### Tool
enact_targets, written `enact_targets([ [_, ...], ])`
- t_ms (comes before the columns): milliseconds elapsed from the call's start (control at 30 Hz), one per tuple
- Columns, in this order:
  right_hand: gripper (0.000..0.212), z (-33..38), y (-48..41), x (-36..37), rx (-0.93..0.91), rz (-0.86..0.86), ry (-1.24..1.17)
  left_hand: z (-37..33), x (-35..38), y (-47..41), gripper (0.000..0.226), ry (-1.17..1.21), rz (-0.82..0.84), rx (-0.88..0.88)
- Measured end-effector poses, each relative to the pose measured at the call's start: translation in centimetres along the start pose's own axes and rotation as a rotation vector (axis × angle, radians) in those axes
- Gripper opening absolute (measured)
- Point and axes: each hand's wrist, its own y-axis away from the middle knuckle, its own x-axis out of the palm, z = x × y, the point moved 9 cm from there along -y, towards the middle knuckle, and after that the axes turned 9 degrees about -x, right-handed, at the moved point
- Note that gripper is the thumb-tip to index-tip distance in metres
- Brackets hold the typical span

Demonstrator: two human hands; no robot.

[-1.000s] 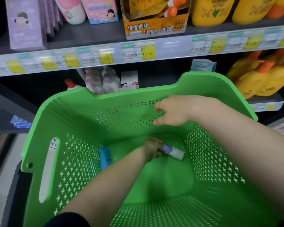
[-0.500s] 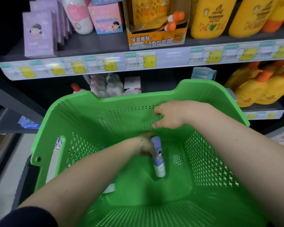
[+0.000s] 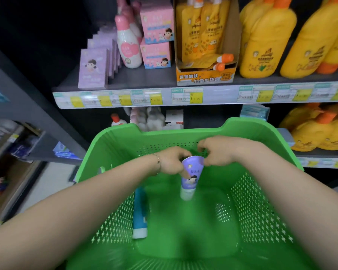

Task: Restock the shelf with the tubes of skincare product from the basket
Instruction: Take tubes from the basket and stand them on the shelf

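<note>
A purple tube (image 3: 190,175) with a white cap hangs cap-down above the floor of the green perforated basket (image 3: 261,201). My left hand (image 3: 172,162) grips its upper part from the left. My right hand (image 3: 217,152) pinches the tube's flat crimped end from the right. A blue tube (image 3: 140,213) with a white cap lies against the basket's left wall. Above the basket runs a grey shelf (image 3: 144,78) with price labels along its edge, holding purple boxes (image 3: 94,69) that carry the same cartoon picture as the purple tube.
On the shelf stand a pink-and-white bottle (image 3: 128,49), pink boxes (image 3: 156,34), an orange carton of pouches (image 3: 205,45) and yellow bottles (image 3: 265,39). A lower shelf behind the basket holds more yellow bottles (image 3: 316,129) and small items. Another rack (image 3: 18,137) is at the left.
My left hand lifted the purple tube from the basket floor to near the rim. My right hand left the far wall and took the tube's top end. The view tilted up.
</note>
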Motion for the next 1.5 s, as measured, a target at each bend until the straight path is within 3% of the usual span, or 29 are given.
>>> enact_targets([
  [167, 0.052, 0.5, 0.3, -0.8, -0.046, -0.048, -0.074, 0.7, -3.7, 3.4, 0.024, 0.157, -0.140, 0.061],
  [400, 0.060, 2.8, 1.0, -2.4, -0.207, -0.226, -0.401, 0.4, -7.5, 8.0, 0.034, 0.500, -0.343, 0.214],
  [733, 0.046, 5.6, 3.4, -4.9, -0.395, -0.489, -0.757, -0.8, -8.6, 12.8, 0.027, 0.905, -0.554, 0.366],
  [967, 0.039, 5.5, 6.7, -8.6, -0.442, -0.673, -0.849, -2.5, -8.7, 15.1, 0.048, 0.814, -0.617, 0.407],
  [1500, 0.030, -0.6, 17.2, -18.9, -0.517, -0.966, -0.825, -16.9, -10.9, 15.9, 0.034, 0.718, -0.712, 0.634],
])
